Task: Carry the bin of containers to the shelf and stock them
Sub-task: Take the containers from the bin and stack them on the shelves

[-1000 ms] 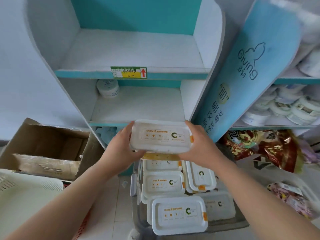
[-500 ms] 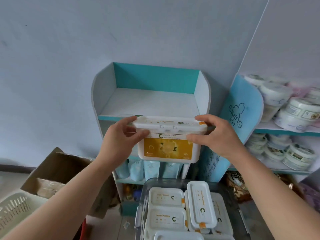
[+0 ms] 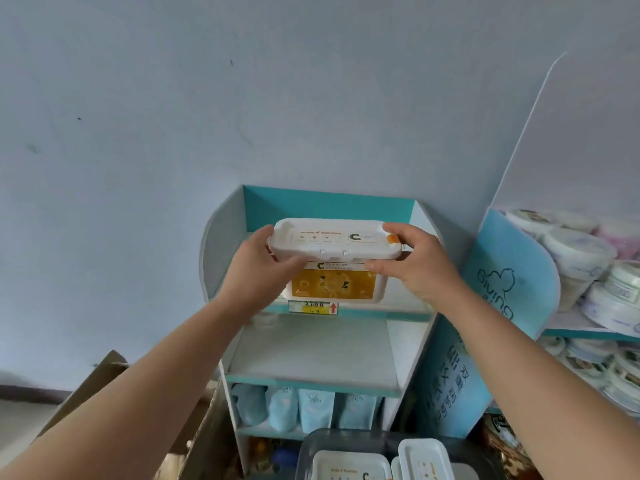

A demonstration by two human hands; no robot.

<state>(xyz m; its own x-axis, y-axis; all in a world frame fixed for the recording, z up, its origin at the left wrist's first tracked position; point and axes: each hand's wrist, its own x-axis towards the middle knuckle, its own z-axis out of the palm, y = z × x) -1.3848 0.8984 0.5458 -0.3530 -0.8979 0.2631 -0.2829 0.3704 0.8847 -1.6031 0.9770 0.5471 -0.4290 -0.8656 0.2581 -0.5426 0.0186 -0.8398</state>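
Both hands hold one white container (image 3: 334, 258) with an orange front label at the top level of the teal-and-white shelf (image 3: 221, 258). My left hand (image 3: 261, 268) grips its left end, and my right hand (image 3: 414, 261) grips its right end, thumb under the lid rim. The container's base sits at or just above the top board's front edge; I cannot tell whether it touches. Down at the bottom edge, the grey bin (image 3: 318, 441) holds more white containers (image 3: 349, 467).
The empty middle shelf board (image 3: 311, 358) lies under a yellow price tag (image 3: 313, 308). Blue pouches (image 3: 301, 408) fill the level below. A blue-sided rack (image 3: 509, 282) with white round tubs (image 3: 581, 254) stands on the right. An open cardboard box (image 3: 114, 372) sits lower left.
The container has gone from just above the bin up to the top shelf level, both hands still on it. The view has tilted upward, so most of the bin has dropped out of sight.
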